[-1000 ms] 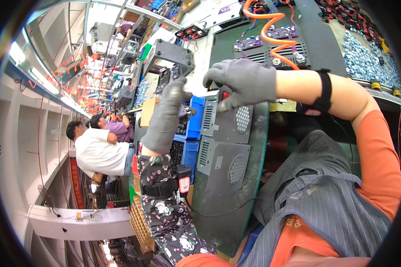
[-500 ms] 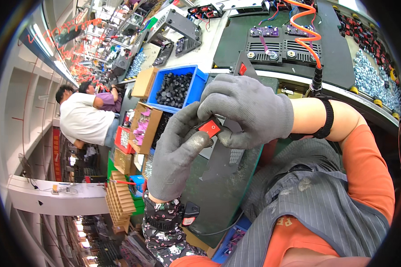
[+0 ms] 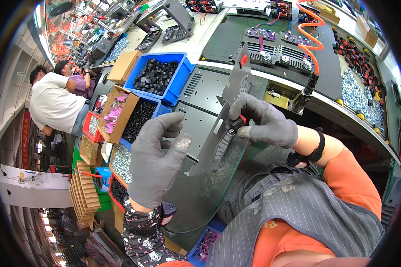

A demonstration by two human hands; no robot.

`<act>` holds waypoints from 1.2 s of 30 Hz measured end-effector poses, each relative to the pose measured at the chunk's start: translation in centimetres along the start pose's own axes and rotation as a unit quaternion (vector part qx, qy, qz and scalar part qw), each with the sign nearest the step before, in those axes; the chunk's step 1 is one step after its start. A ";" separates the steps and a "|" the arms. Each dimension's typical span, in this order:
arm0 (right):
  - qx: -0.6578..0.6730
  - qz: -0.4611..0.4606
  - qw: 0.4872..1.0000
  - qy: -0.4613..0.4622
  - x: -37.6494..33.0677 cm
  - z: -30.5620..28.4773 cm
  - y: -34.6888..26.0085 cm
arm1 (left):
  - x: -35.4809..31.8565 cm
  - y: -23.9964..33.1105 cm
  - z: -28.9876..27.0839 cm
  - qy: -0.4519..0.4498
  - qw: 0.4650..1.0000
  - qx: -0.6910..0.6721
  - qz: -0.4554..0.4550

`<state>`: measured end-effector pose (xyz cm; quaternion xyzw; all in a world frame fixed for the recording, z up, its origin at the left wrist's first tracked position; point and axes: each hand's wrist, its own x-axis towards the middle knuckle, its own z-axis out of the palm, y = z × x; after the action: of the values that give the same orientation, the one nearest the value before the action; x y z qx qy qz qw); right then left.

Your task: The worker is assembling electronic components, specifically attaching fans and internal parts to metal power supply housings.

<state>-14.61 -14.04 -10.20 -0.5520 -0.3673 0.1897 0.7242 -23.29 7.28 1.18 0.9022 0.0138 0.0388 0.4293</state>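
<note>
Fingers (image 3: 170, 121) of the left hand (image 3: 153, 162) curl in a wide grip left of centre, no longer touching the switch (image 3: 232, 128), unlike the earlier frame. Right of centre, the right hand (image 3: 271, 124) pinches it, long axis slanting, red face toward upper right.

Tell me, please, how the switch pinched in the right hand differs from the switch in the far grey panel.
The held switch is between the thumb and fingers of the right hand, while the fitted switch sits in the far grey panel, untouched.
The held switch shows much of its black body; the fitted switch shows mainly its red face.
Both have red on them.
</note>
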 end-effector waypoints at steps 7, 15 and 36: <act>0.175 0.171 0.967 0.068 0.1 1.3 0.9 | -0.4 -0.8 1.2 -0.007 0.987 0.132 0.094; 0.222 0.047 0.973 0.040 0.8 2.2 3.4 | 0.1 -0.5 2.6 -0.043 0.943 0.288 0.162; -0.478 -0.014 0.878 0.003 3.2 -0.2 -4.4 | 1.4 -1.3 4.5 0.002 0.882 0.422 0.209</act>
<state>-12.92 -13.37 -5.07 -0.8262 -0.4186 -0.0209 0.3764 -21.49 4.68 -2.59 0.9798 -0.1593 0.1201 -0.0108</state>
